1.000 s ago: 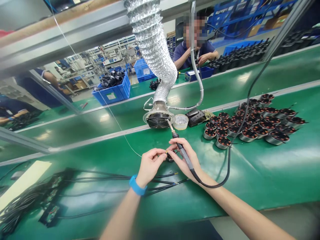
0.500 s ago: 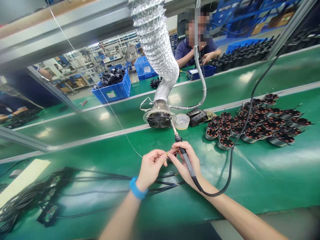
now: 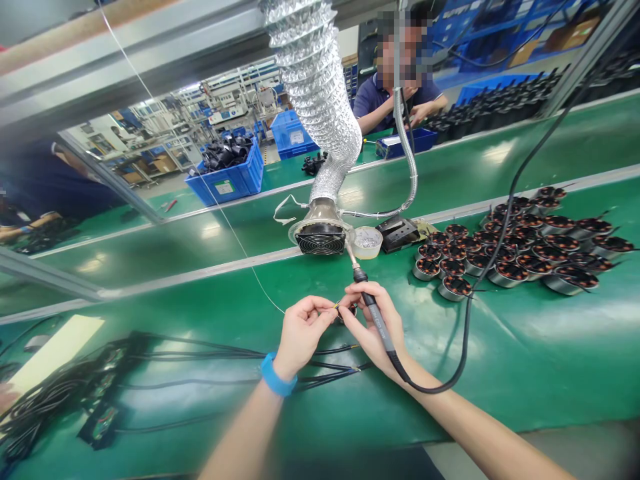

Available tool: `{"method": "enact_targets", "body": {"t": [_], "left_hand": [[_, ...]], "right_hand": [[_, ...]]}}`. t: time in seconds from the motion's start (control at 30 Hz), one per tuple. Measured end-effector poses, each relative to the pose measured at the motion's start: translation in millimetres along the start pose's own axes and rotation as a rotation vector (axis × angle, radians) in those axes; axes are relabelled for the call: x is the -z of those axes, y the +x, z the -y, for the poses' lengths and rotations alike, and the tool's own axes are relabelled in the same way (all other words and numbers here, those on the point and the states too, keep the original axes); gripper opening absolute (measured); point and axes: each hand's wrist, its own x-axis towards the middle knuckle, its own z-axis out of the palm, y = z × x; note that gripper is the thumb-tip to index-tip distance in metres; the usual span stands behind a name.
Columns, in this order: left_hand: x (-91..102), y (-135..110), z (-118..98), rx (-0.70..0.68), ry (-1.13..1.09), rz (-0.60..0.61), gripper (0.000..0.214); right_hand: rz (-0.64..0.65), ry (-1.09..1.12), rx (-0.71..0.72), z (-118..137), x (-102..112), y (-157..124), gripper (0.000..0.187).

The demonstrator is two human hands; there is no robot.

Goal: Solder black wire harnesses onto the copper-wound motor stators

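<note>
My left hand, with a blue band at its wrist, pinches a thin yellow wire between thumb and fingertips. Close to it, my right hand is closed round a black soldering iron, whose metal tip points away from me toward the fan. The right thumb and fingertips also come near the wire. Partly hidden behind the fingers, a small round motor part rests on the bench. Black cables with stripped ends lie under and beside my wrists. A thin pale strand runs down toward the left hand.
Ahead stands a fume fan under a foil duct, beside a small white tub and a black metal holder. Several motor stators sit to the right. Cable bundles with boards lie left. A co-worker sits opposite.
A small gap has opened between my left and right fingertips, and more of the round part shows. The view has shifted slightly. The iron stays in my right hand.
</note>
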Motion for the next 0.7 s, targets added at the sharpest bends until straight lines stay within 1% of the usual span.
{"method": "enact_targets", "body": {"t": [0.13, 0.23, 0.33, 0.43, 0.53, 0.6, 0.7], "left_hand": [[1.3, -1.5, -4.0, -0.007, 0.073, 0.011, 0.020], [3.0, -2.3, -5.5, -0.068, 0.137, 0.054, 0.018], [2.9, -1.9, -3.8, -0.095, 0.095, 0.070, 0.020], [0.6, -0.7, 0.2, -0.061, 0.019, 0.021, 0.017], [-1.2, 0.4, 4.0, -0.019, -0.048, -0.058, 0.015], [-1.4, 0.6, 5.5, -0.006, -0.072, -0.088, 0.013], [-1.4, -0.8, 5.3, -0.028, -0.037, -0.084, 0.012]], "right_hand": [[-0.009, 0.029, -0.033, 0.1, 0.0, 0.9, 0.026], [-0.001, 0.033, -0.025, 1.5, -0.1, 1.7, 0.025], [0.010, 0.011, 0.006, 2.6, -0.6, 1.1, 0.025], [0.021, -0.022, 0.057, 2.6, -1.6, -1.5, 0.027], [0.041, -0.113, 0.154, 2.8, -2.1, -4.7, 0.028], [0.060, -0.174, 0.199, 3.5, -1.6, -6.0, 0.030], [0.029, -0.208, 0.191, 4.3, 0.3, -5.7, 0.036]]}}
